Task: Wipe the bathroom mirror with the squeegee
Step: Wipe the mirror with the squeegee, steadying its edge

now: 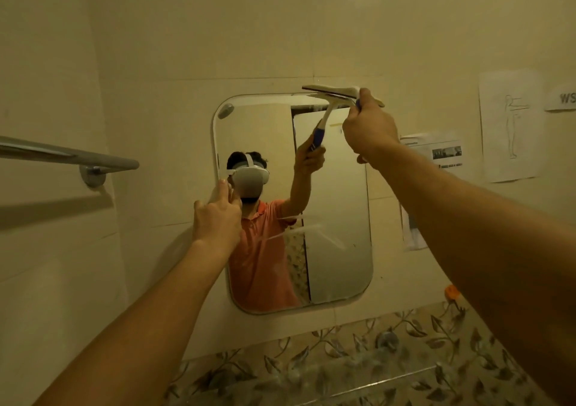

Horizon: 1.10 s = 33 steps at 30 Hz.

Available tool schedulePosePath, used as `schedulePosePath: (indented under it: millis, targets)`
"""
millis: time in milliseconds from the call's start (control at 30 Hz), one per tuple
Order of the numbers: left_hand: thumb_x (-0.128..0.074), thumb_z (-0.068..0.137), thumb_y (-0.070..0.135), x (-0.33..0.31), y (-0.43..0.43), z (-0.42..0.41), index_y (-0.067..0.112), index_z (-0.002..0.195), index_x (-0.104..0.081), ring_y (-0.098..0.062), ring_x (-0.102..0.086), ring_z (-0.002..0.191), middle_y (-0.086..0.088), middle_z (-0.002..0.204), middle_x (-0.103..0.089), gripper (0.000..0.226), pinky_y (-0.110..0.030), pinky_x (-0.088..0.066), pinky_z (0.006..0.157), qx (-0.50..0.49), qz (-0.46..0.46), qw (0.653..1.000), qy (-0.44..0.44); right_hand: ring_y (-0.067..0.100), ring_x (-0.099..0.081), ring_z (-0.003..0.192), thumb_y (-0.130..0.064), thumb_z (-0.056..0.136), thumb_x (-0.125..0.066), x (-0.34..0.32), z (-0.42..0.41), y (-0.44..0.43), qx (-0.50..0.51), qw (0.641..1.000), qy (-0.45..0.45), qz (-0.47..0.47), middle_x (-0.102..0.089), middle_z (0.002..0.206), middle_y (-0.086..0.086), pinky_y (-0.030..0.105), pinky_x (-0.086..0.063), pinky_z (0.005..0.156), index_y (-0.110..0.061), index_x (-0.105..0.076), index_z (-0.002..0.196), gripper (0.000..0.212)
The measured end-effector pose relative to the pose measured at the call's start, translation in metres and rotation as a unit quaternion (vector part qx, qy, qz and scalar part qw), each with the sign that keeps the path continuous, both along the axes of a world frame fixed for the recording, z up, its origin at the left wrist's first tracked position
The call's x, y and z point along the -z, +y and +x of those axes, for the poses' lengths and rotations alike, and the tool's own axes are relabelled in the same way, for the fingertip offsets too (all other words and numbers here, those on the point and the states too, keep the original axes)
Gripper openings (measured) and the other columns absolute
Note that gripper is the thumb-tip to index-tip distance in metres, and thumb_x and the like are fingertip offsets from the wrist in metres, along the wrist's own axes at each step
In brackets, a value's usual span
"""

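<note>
Mirror (336, 206) streaked, tiled wall (187, 47); right hand (369, 128) fingers clasp squeegee (330, 91) at top; left hand (216, 218) forefinger touches rim.

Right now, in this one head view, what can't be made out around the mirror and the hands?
Handle of the squeegee: covered by the right hand, seen only as a reflection in the mirror.
Wall sign: cut off by the right edge after "WS".
Printed sheet: text too small and blurred.
Orange object: partly behind the right forearm, unidentifiable.
Left hand: whether it touches glass or rim is unclear.
</note>
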<state>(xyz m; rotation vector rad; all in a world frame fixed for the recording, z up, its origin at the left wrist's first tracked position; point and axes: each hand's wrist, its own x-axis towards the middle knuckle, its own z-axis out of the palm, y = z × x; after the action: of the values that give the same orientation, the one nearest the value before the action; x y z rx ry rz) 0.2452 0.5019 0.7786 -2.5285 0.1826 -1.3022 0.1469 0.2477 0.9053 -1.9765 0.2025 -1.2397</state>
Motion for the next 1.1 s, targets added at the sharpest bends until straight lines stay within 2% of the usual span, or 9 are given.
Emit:
schedulePosePath:
  millis: [167, 300, 367, 433, 500, 633, 767, 933, 1100]
  targets:
    - [-0.063, 0.093, 0.042, 0.0, 0.001, 0.002, 0.021, 0.157, -0.026, -0.026, -0.062, 0.111, -0.015, 0.164, -0.007, 0.077, -0.044, -0.047, 0.097, -0.013, 0.017, 1.0, 0.016, 0.017, -0.059, 0.069, -0.026, 0.108, -0.036, 0.012, 0.008, -0.004, 0.003, 1.0, 0.009, -0.003, -0.048, 0.087, -0.001, 0.022, -0.04, 0.034, -0.044, -0.015, 0.159, 0.057]
    - [-0.061, 0.092, 0.04, -0.001, 0.0, 0.001, 0.022, 0.156, -0.03, -0.025, -0.065, 0.098, -0.015, 0.162, -0.012, 0.074, -0.041, -0.047, 0.089, -0.024, 0.02, 1.0, 0.002, 0.019, -0.061, 0.068, -0.026, 0.107, -0.038, 0.032, 0.005, -0.001, 0.006, 0.999, 0.041, 0.0, -0.056, 0.096, 0.005, 0.02, -0.04, 0.03, -0.047, -0.007, 0.159, 0.064]
    - [-0.061, 0.091, 0.04, -0.002, -0.001, 0.0, 0.022, 0.156, -0.031, -0.024, -0.064, 0.096, -0.014, 0.162, -0.014, 0.075, -0.04, -0.046, 0.086, -0.034, 0.026, 0.999, -0.001, 0.022, -0.063, 0.071, -0.027, 0.107, -0.037, 0.047, 0.001, 0.005, 0.001, 0.998, 0.055, -0.011, -0.058, 0.098, 0.007, 0.027, -0.049, 0.035, -0.048, -0.006, 0.158, 0.064]
    - [-0.062, 0.09, 0.042, -0.003, 0.0, -0.002, 0.022, 0.156, -0.032, -0.024, -0.065, 0.094, -0.013, 0.161, -0.014, 0.075, -0.04, -0.045, 0.085, -0.036, 0.031, 0.999, 0.002, 0.023, -0.064, 0.072, -0.03, 0.108, -0.035, 0.065, -0.004, 0.012, -0.004, 0.998, 0.068, -0.017, -0.059, 0.092, 0.007, 0.038, -0.06, 0.049, -0.047, -0.005, 0.159, 0.062]
    - [-0.063, 0.09, 0.044, -0.004, 0.0, -0.006, 0.022, 0.154, -0.035, -0.023, -0.065, 0.094, -0.013, 0.159, -0.016, 0.074, -0.04, -0.045, 0.086, -0.035, 0.033, 0.999, 0.004, 0.021, -0.064, 0.068, -0.033, 0.109, -0.033, 0.085, -0.006, 0.018, -0.011, 0.997, 0.076, -0.014, -0.06, 0.085, 0.006, 0.043, -0.063, 0.056, -0.047, -0.002, 0.159, 0.06]
    - [-0.064, 0.091, 0.041, -0.006, -0.001, -0.015, 0.024, 0.149, -0.042, -0.026, -0.065, 0.099, -0.013, 0.159, -0.017, 0.064, -0.044, -0.045, 0.094, -0.028, 0.027, 0.999, 0.022, 0.016, -0.057, 0.056, -0.036, 0.109, -0.032, 0.135, -0.012, 0.033, -0.023, 0.996, 0.089, -0.007, -0.059, 0.073, 0.006, 0.04, -0.06, 0.049, -0.05, -0.001, 0.157, 0.059]
    - [-0.059, 0.095, 0.036, -0.008, -0.004, -0.02, 0.024, 0.146, -0.046, -0.025, -0.064, 0.101, -0.013, 0.156, -0.021, 0.053, -0.042, -0.043, 0.093, -0.028, 0.025, 0.999, 0.025, 0.015, -0.052, 0.051, -0.033, 0.109, -0.033, 0.188, -0.019, 0.048, -0.017, 0.994, 0.109, -0.018, -0.057, 0.067, 0.004, 0.034, -0.049, 0.042, -0.045, -0.002, 0.158, 0.06]
    - [-0.066, 0.092, 0.032, -0.007, -0.006, -0.018, 0.017, 0.156, -0.029, -0.025, -0.064, 0.106, -0.016, 0.159, -0.015, 0.076, -0.045, -0.043, 0.099, -0.038, 0.02, 0.998, 0.035, 0.023, -0.062, 0.062, -0.036, 0.109, -0.03, 0.226, -0.028, 0.062, -0.025, 0.988, 0.147, -0.027, -0.062, 0.075, 0.009, 0.039, -0.056, 0.055, -0.049, 0.004, 0.158, 0.061]
    - [-0.066, 0.092, 0.033, -0.007, -0.005, -0.017, 0.017, 0.157, -0.029, -0.024, -0.063, 0.105, -0.015, 0.157, -0.014, 0.077, -0.043, -0.044, 0.099, -0.034, 0.018, 0.999, 0.033, 0.02, -0.059, 0.06, -0.038, 0.109, -0.03, 0.218, -0.036, 0.059, -0.039, 0.989, 0.141, -0.014, -0.061, 0.072, 0.005, 0.036, -0.051, 0.051, -0.047, -0.005, 0.159, 0.057]
